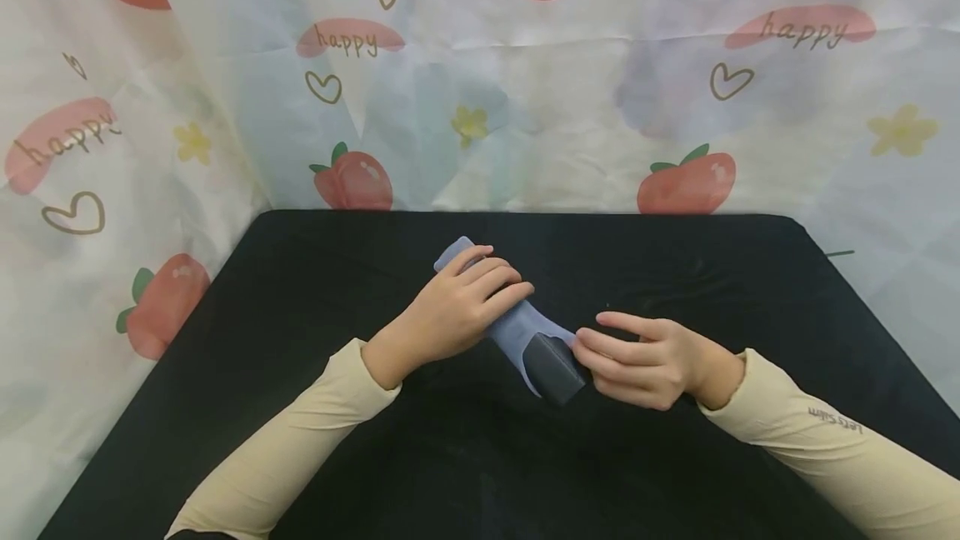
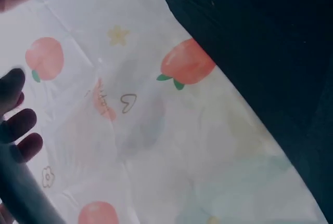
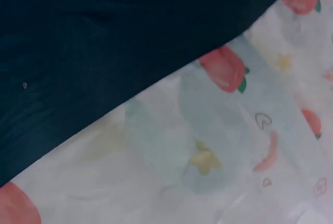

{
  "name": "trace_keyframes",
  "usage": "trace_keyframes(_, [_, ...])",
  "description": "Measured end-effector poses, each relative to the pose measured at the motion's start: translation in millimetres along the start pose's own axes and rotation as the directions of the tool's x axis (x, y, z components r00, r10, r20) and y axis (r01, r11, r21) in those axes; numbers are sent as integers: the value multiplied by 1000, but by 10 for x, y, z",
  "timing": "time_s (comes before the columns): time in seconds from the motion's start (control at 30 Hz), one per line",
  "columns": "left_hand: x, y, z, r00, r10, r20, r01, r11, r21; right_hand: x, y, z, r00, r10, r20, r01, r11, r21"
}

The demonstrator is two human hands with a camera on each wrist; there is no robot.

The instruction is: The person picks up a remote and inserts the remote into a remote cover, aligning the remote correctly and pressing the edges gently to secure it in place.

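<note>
A long blue-grey sleeve-like item (image 1: 517, 332) slants from upper left to lower right above the black cloth. From its near right end shows a dark, box-shaped piece (image 1: 555, 369) with flat sides. My left hand (image 1: 465, 302) grips the blue-grey item around its middle, fingers laid across the top. At the dark end, my right hand (image 1: 637, 361) has fingertips right at the corner, its uppermost finger lifted apart and its thumb hidden. In the left wrist view, dim fingers (image 2: 21, 130) show at the left edge above part of the blurred item (image 2: 23, 187).
A black cloth (image 1: 300, 290) covers the table. Behind it and to the sides hangs a pale curtain (image 1: 555, 123) printed with red fruit, hearts and yellow flowers. The right wrist view shows only the cloth (image 3: 104, 42) and the curtain (image 3: 156, 172).
</note>
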State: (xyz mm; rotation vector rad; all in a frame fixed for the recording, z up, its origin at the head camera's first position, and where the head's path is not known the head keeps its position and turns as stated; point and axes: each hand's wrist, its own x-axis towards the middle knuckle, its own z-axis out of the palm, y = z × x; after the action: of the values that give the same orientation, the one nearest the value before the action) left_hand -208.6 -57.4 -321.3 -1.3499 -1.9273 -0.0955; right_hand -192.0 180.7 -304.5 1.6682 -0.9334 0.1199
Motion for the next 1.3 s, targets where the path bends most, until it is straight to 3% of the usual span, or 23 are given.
trace_keyframes(0.07, [4, 9, -20, 1000, -15, 4, 15, 1000, -24, -18, 49, -7, 999, 37, -32, -39, 997, -60])
trace_keyframes(0.2, [-20, 7, -28, 997, -65, 39, 71, 985, -158, -18, 144, -1, 981, 125, -150, -149, 975, -165])
trace_keyframes(0.27, [-30, 11, -18, 994, -99, 50, 108, 971, -215, 0, 164, 24, 959, 174, -224, -219, 956, -195])
trace_keyframes(0.4, [-42, 47, 4, 984, -164, 70, 178, 941, -287, 51, 142, 93, 894, 267, -359, -352, 915, -196])
trace_keyframes(0.53, [-44, 80, 16, 961, -262, 85, 275, 907, -319, 65, 86, 144, 845, 279, -456, -412, 884, -222])
trace_keyframes(0.63, [-40, 86, 24, 932, -347, 101, 359, 857, -369, 42, 66, 181, 831, 263, -491, -428, 866, -260])
trace_keyframes(0.7, [-32, 89, 39, 918, -379, 118, 393, 826, -404, 21, 62, 198, 829, 275, -486, -436, 863, -255])
trace_keyframes(0.8, [-19, 108, 79, 915, -374, 151, 402, 809, -430, 0, 69, 201, 842, 292, -455, -426, 876, -226])
trace_keyframes(1.03, [-51, 146, 128, 917, -366, 158, 398, 820, -412, -5, 106, 216, 880, 221, -421, -322, 928, -186])
trace_keyframes(1.17, [-101, 135, 100, 914, -391, 111, 403, 835, -376, -37, 91, 188, 919, 211, -334, -271, 952, -142])
trace_keyframes(1.3, [-152, 138, 64, 901, -426, 82, 425, 826, -370, -53, 73, 174, 945, 227, -234, -258, 959, -113])
